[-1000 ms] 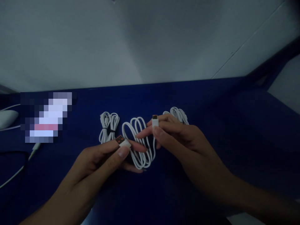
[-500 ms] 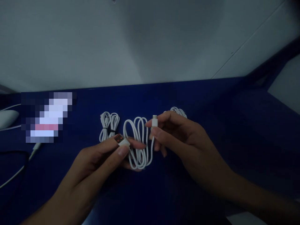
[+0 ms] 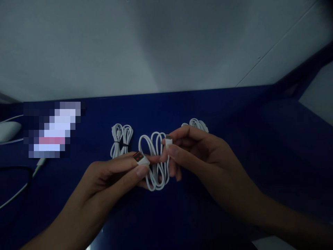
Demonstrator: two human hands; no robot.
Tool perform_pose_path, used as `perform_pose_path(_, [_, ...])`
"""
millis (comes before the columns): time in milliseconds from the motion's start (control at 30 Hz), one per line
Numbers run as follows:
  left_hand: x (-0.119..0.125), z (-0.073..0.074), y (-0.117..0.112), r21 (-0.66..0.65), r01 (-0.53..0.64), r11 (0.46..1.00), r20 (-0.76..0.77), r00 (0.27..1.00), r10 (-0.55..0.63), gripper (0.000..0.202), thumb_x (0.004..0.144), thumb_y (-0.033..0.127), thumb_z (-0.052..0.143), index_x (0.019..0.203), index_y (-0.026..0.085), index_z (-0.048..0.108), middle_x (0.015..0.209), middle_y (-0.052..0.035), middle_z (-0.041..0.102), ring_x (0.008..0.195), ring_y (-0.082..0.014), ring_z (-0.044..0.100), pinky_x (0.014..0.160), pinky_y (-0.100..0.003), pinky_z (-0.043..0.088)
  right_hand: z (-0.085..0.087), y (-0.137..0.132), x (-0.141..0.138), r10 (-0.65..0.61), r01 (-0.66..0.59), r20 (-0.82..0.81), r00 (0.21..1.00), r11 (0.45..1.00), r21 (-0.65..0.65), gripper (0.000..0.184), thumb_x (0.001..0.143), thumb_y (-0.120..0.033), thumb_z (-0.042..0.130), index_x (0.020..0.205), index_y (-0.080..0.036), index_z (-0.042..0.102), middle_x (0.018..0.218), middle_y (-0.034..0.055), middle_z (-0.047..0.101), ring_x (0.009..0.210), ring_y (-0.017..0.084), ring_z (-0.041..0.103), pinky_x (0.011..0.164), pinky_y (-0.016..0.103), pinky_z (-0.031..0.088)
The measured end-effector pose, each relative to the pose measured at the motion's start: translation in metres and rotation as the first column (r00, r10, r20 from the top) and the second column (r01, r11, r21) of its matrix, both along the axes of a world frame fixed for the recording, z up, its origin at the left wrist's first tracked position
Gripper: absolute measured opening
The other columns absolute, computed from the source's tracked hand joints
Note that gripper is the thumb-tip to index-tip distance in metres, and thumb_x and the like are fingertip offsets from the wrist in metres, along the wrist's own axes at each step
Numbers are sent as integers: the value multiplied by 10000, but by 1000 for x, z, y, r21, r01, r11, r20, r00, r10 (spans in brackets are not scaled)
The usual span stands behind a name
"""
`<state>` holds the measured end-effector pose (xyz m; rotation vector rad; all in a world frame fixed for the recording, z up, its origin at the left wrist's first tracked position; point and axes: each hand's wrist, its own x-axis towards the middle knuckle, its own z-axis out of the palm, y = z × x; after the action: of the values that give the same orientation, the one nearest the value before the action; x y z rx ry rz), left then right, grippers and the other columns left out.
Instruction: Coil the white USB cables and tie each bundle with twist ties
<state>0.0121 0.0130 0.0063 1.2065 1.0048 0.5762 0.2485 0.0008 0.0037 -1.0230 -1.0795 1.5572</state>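
Note:
A white cable (image 3: pixel 154 158) lies looped on the dark blue table (image 3: pixel 234 114) between my hands. My left hand (image 3: pixel 111 177) pinches its large USB plug (image 3: pixel 140 158), which has an orange inside, between thumb and fingers. My right hand (image 3: pixel 197 152) pinches the small plug (image 3: pixel 169 140) at the cable's other end. The two plugs are close together, about a hand's width apart. The loops hang down between the hands and touch the table.
A bundled white cable (image 3: pixel 121 139) tied with a dark band lies just behind my left hand. Another white coil (image 3: pixel 197 124) shows behind my right hand. At far left are a white object (image 3: pixel 9 131) and loose cords (image 3: pixel 20 187). A pale wall rises behind the table.
My right hand has drawn the small plug down and left, closer to the USB plug. The cable loops have bunched tighter. My left hand has shifted slightly right.

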Motion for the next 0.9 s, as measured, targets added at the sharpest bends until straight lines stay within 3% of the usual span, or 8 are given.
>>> perform_pose_path(200, [-1,-5,0,-35,-66,997,20,998,67,191,1071,412,808,1086,313,971,1071,-51,930,1027,-271,862,1023,-367,686,0,2,1,38,-37,44,998,999,-22,203,1104,-372,813,989,-207,782,817,-25,777,727,88,720,707,189,631])
perform_pose_path(333, [-4,-8,0,-44,-104,994,24,994,105,206,1070,421,812,1188,318,946,1046,-58,924,902,-236,849,909,-345,716,4,1,2,25,-22,138,990,1000,-18,166,1061,-370,860,1012,-229,788,856,-44,746,713,86,657,684,192,607])
perform_pose_path(533, [-6,-11,-4,-53,-87,995,22,996,88,243,1099,442,775,1259,328,917,1098,-58,916,976,-232,849,883,-301,683,2,0,2,44,-30,229,972,998,-63,220,1058,-485,842,1067,-269,805,904,-53,744,648,71,566,618,186,561])
perform_pose_path(700, [-2,-7,-1,-55,-77,996,-5,997,77,175,1067,441,820,1162,346,932,942,-4,875,911,-180,789,808,-216,619,3,1,4,122,-107,220,968,991,-81,133,1081,-396,817,1018,-282,844,791,-68,699,617,67,557,577,189,489])
perform_pose_path(800, [0,-3,0,-47,-64,997,-35,997,62,210,1048,486,831,1153,335,933,921,-2,849,937,-194,781,808,-216,604,5,1,3,117,-99,195,974,990,-98,138,1053,-324,844,934,-256,853,828,-59,745,602,55,527,549,187,440])
perform_pose_path(900, [0,-2,-1,-84,-46,995,-18,999,45,220,1053,491,822,1156,329,931,942,-7,855,942,-200,782,832,-228,614,5,1,3,119,-94,202,972,987,-130,171,1057,-336,837,918,-239,860,847,-42,775,631,60,560,576,184,464])
